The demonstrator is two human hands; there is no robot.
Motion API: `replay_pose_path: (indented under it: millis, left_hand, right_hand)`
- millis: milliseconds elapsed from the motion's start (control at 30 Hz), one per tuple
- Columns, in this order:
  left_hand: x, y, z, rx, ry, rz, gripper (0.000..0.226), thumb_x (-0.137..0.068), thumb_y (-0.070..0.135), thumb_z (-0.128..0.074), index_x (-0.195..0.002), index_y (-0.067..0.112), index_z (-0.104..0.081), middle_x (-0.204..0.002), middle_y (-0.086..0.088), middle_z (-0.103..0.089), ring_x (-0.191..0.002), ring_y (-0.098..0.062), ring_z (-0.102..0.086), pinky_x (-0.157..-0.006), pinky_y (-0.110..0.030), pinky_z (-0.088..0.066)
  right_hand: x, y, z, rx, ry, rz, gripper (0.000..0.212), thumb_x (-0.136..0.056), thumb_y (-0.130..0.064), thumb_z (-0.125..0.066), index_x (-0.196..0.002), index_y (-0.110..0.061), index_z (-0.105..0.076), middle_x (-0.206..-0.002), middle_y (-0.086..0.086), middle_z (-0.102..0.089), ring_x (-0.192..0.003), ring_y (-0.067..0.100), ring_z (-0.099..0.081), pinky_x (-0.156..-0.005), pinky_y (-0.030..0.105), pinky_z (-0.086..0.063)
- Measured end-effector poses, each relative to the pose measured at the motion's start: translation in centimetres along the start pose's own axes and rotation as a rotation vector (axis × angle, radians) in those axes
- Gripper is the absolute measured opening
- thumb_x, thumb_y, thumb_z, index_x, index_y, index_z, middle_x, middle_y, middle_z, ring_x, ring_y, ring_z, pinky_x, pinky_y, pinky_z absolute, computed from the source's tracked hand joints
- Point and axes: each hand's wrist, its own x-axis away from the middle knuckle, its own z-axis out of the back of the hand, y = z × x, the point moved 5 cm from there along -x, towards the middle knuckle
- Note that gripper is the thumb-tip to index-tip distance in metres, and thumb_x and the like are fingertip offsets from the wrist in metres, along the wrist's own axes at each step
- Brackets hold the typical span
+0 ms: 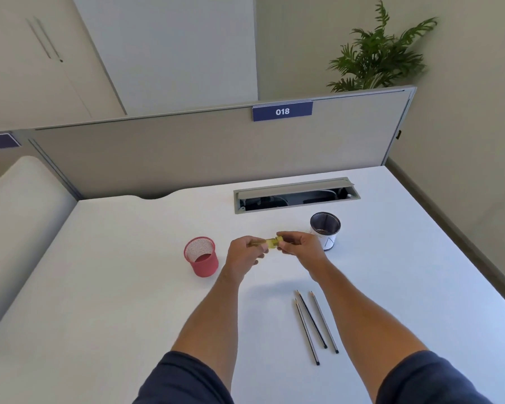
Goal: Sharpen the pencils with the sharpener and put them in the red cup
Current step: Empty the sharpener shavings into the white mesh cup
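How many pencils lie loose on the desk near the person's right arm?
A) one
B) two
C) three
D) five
C: three pencils lie side by side on the white desk beside the right forearm, apart from the hands, while the left hand and right hand work at the yellow sharpener between them.

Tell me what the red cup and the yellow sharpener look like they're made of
The red cup looks like painted metal mesh: a fine grid shows on its inner wall, with a matte finish. The sharpener, held between the left hand and right hand, looks like translucent yellow plastic, since light seems to pass through it, though it is small and partly covered.
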Motion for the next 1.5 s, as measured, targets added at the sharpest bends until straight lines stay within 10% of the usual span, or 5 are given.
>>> replay_pose_path:
  millis: [1167,1500]
  left_hand:
    - [9.3,-13.0,8.0,0.179,0.01,0.253,0.013,-0.084,0.013,-0.072,-0.092,0.003,-0.074,-0.086,-0.018,-0.074,-0.076,-0.022,-0.066,-0.087,-0.039,-0.055]
    - [9.6,-12.8,7.8,0.023,0.009,0.229,0.01,-0.08,0.004,-0.07,-0.085,-0.002,-0.075,-0.08,-0.021,-0.072,-0.065,-0.019,-0.057,-0.062,-0.028,-0.046]
  right_hand:
    - [5.9,8.9,-11.4,0.089,-0.309,-0.468,0.041,-0.088,-0.026,-0.077,-0.096,0.014,-0.071,-0.071,0.017,-0.068,-0.062,0.021,-0.064,-0.063,0.029,-0.058]
    - [6.5,10.4,-11.6,0.211,-0.283,-0.486,0.034,-0.088,-0.023,-0.078,-0.093,0.01,-0.073,-0.079,0.025,-0.074,-0.07,0.031,-0.071,-0.082,0.043,-0.062]
